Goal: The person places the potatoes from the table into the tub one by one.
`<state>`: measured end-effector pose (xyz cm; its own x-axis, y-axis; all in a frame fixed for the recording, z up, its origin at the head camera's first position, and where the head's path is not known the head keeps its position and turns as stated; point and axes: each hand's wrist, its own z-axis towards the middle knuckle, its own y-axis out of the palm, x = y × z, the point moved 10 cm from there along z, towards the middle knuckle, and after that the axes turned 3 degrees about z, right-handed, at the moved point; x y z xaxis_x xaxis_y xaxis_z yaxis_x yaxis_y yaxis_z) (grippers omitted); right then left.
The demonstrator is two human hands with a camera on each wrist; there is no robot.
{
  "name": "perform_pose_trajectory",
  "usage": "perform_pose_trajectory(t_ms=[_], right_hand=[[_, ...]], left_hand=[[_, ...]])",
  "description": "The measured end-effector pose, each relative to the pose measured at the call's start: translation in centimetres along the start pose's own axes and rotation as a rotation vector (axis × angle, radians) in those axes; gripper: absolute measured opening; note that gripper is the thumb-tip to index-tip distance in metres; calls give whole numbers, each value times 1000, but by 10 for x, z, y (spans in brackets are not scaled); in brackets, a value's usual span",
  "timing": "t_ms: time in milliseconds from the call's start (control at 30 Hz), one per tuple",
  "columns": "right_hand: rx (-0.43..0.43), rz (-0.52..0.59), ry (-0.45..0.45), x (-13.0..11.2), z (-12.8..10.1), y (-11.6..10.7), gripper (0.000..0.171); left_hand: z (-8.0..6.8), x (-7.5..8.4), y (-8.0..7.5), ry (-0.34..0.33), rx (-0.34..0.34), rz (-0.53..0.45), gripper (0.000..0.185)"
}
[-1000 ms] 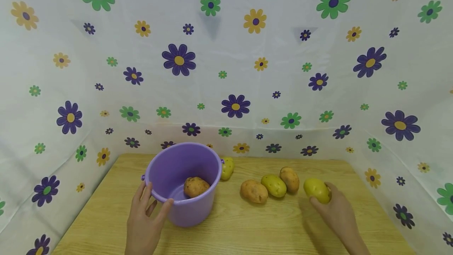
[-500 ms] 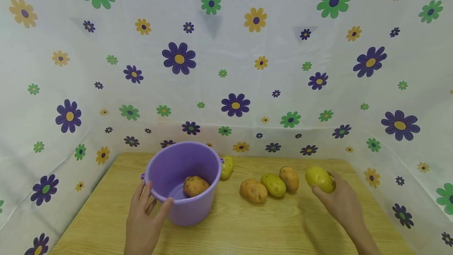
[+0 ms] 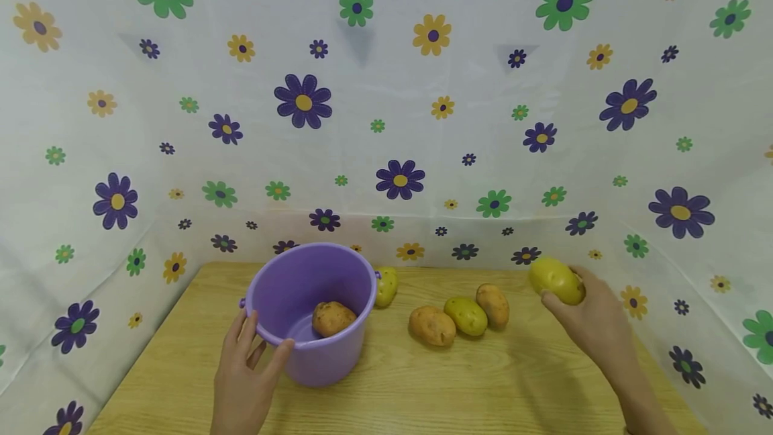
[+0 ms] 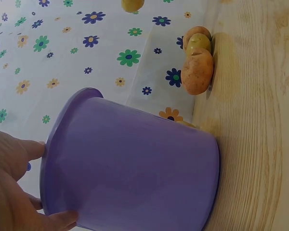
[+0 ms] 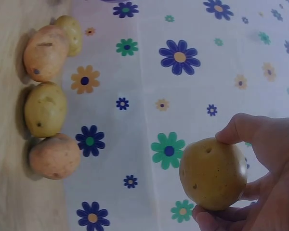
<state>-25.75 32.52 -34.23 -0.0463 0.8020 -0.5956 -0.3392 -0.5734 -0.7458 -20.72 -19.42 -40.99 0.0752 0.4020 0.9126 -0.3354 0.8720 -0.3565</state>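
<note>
The right hand [image 3: 588, 317] has risen since a second ago; its fingers [image 5: 238, 130] pinch a smooth yellow potato [image 3: 557, 280], now clear of the desk [image 3: 483, 381] at about three o'clock; the left hand [image 3: 244, 374] still curls its fingers around the rim of the glossy purple plastic bucket [image 3: 311, 314], at nine o'clock; a rough brown potato [image 3: 333, 317] lies inside; three knobbly potatoes [image 3: 459, 316] sit in a row at centre, touching, on the pale wood-grain top.
</note>
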Motion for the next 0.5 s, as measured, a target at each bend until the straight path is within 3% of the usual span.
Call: perform_pose_trajectory(t_ms=[333,500], right_hand=[[48,-26,-21,-15,5,-19,72],[18,-18,-6,-14,5,-16,74]], left_hand=[[1,-1,0,-3,-4,21,86],[0,0,0,-8,-1,23,86]])
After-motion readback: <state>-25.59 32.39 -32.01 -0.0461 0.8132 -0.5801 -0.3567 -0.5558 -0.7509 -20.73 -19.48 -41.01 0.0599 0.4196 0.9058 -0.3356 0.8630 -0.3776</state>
